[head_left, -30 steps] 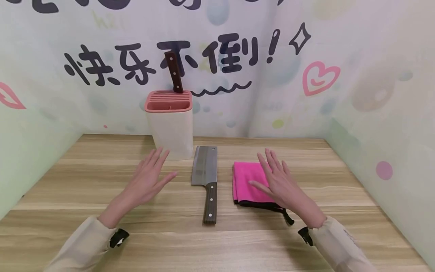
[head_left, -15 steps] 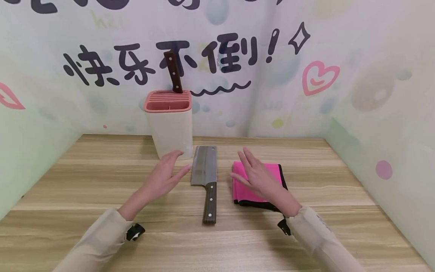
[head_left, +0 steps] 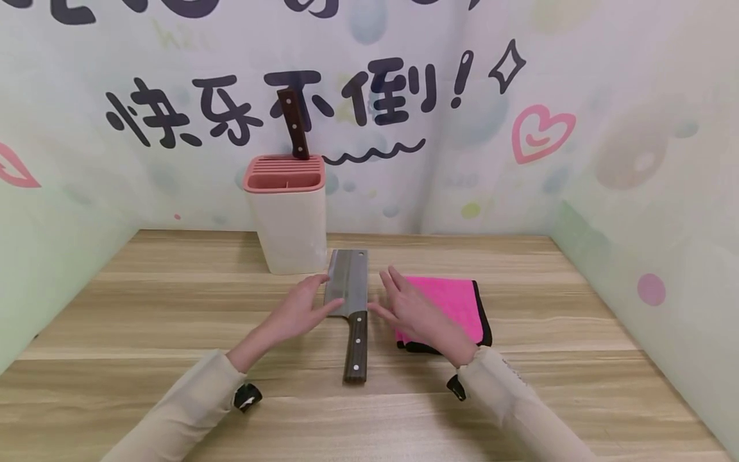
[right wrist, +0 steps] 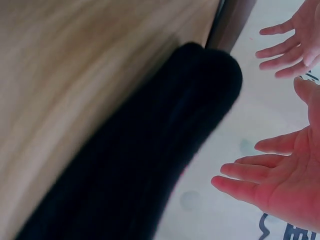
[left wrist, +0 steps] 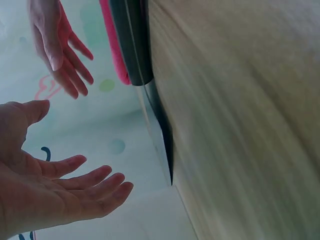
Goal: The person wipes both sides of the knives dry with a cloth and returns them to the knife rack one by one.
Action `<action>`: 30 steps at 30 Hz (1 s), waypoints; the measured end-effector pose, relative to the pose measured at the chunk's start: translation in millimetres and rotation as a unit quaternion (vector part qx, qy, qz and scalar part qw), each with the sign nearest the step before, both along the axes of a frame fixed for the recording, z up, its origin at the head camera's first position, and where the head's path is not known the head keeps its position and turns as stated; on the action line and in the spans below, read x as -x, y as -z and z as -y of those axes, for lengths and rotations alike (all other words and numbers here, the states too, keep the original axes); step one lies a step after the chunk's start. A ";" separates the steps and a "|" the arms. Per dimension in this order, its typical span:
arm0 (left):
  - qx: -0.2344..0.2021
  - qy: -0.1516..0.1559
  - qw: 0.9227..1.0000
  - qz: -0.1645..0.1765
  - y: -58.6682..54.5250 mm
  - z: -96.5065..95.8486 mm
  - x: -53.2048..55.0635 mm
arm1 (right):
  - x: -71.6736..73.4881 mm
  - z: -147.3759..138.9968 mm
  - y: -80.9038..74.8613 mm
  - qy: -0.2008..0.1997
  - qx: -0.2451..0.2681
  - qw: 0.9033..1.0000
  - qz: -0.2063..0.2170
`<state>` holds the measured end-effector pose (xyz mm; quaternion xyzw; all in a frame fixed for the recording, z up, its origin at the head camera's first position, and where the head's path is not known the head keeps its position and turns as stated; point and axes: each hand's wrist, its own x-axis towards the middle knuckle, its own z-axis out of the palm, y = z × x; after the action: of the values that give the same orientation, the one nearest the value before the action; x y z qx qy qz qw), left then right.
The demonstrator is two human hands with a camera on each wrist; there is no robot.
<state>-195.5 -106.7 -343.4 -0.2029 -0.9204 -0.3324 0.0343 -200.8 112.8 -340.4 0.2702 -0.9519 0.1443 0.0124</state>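
A cleaver (head_left: 356,346) with a dark riveted handle lies flat on the wooden table, its blade pointing away from me. My left hand (head_left: 297,311) hovers at the blade's left side, fingers spread and holding nothing; its fingertips overlap the blade in the head view. To the right of the cleaver, my right hand (head_left: 412,311) is also spread and bare, above a folded pink cloth (head_left: 456,301) with black edging. In the left wrist view the cleaver handle (left wrist: 131,40) rests on the table, with the left hand (left wrist: 60,185) apart from it. The cloth's black edge (right wrist: 135,135) fills the right wrist view's middle.
Behind the cleaver stands a white knife block (head_left: 288,224) with a slotted pink top. One brown-handled knife (head_left: 294,125) sticks up out of it. A printed backdrop (head_left: 456,192) closes off the rear of the wooden table (head_left: 173,308).
Both hands have come inward from either side toward the cleaver, uncovering more of the pink cloth's right part. Cleaver, cloth and knife block have stayed put.
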 end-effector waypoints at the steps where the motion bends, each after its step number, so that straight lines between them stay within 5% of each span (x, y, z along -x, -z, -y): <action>1: 0.000 0.005 1.000 0.003 1.5 -1.3 0.6 | 0.2 1.6 1.3 0.000 -0.002 1.000 0.004; 11: 0.044 0.002 0.999 0.025 13.9 -14.8 4.7 | 2.4 18.3 8.6 -0.044 -0.029 0.998 -0.018; 30: 0.084 0.043 0.994 0.059 19.2 -29.0 0.6 | 5.8 34.5 19.2 -0.045 -0.043 0.998 -0.017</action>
<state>-196.1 -77.7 -362.6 -0.2243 -0.9360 -0.2664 -0.0510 -206.6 78.3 -359.6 0.3151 -0.9438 0.0993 0.0103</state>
